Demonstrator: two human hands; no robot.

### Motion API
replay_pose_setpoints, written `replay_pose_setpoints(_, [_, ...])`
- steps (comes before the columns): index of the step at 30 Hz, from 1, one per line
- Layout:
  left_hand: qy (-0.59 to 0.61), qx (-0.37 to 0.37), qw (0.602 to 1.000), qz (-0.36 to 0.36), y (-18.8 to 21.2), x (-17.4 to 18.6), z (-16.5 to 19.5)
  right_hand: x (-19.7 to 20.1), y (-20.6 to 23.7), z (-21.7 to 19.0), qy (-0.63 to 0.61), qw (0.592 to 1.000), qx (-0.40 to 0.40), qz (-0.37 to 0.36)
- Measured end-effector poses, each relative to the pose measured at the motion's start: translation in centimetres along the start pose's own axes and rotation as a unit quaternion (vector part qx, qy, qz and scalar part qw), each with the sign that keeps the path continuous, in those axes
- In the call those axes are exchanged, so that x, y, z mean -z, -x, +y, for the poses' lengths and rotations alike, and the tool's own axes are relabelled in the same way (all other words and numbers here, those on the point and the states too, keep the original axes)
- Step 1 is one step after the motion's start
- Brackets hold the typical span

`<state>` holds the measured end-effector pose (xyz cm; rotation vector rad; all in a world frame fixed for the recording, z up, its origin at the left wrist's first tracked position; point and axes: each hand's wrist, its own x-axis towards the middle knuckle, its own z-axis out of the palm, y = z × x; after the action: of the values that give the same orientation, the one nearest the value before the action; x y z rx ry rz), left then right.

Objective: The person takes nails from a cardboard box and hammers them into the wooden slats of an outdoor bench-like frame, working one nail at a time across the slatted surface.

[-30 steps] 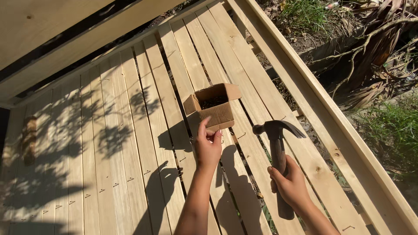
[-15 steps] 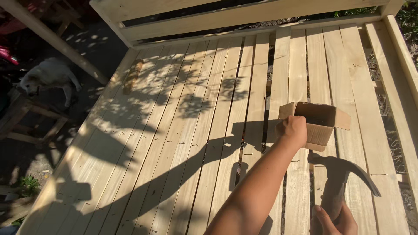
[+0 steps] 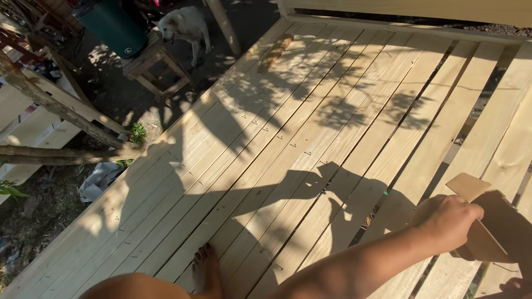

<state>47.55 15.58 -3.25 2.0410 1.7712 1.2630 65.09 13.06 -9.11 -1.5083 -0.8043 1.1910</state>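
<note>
Gripping the small brown cardboard box by its near wall, our left hand is closed on it at the near right of the pale wooden plank deck. Of our right hand only a sliver shows, so we cannot tell its grip. We judge the box light and easily crushed, best held by a wall.

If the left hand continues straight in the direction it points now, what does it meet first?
The left hand points to the right and already touches the open cardboard box, its fingers at the near wall. So the box comes first, right away. Beyond it lie only pale deck boards, though depth is unclear.
</note>
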Motion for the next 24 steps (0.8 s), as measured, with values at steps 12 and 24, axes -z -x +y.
replay_pose_setpoints(12, [-0.140, 0.076, 0.969, -0.190, -7.4, 24.2, 1.7, -9.6, 7.1, -19.6, 0.097, 0.964, 0.120, -0.216])
replay_pose_setpoints(24, [-0.049, 0.002, 0.996, -0.078, -15.0, 35.1, -11.2, -30.8, 1.7, -22.0, 0.020, 0.980, -0.096, -0.175])
